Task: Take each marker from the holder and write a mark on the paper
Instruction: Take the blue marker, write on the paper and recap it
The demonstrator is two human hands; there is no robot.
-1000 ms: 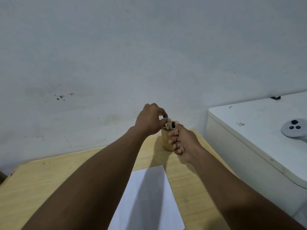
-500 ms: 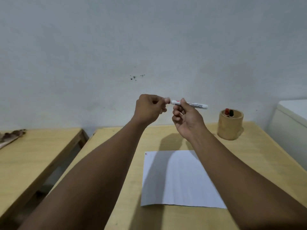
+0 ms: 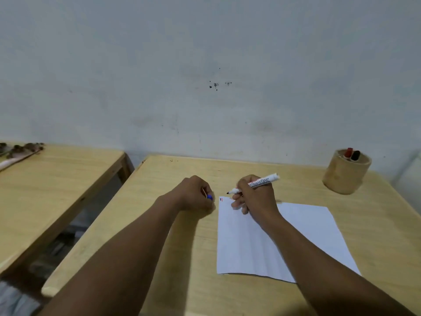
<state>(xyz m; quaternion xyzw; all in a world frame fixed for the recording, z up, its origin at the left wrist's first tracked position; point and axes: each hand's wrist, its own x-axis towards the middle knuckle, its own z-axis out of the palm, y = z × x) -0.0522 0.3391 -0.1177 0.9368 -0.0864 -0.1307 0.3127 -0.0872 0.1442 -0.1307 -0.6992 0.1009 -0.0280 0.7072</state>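
Observation:
My right hand [image 3: 255, 197] grips an uncapped white marker [image 3: 262, 181], its dark tip just above the top left corner of the white paper [image 3: 273, 242]. Small red and dark marks [image 3: 221, 199] sit at that corner. My left hand [image 3: 196, 193] is closed on the blue cap [image 3: 209, 197] and rests on the wooden table [image 3: 182, 258] left of the paper. A round wooden holder [image 3: 344, 176] stands at the back right, with a red marker [image 3: 348, 153] and a black marker [image 3: 355, 155] in it.
A second wooden table [image 3: 45, 185] stands to the left across a gap, with dark clutter [image 3: 20, 149] at its far corner. A grey wall [image 3: 205, 76] runs right behind both tables. A white object's edge [image 3: 410, 169] shows at the far right.
The marker came out of the holder, my left hand pulled off its cap, and both hands dropped to the table. The marker tip now hovers at the paper's top left corner.

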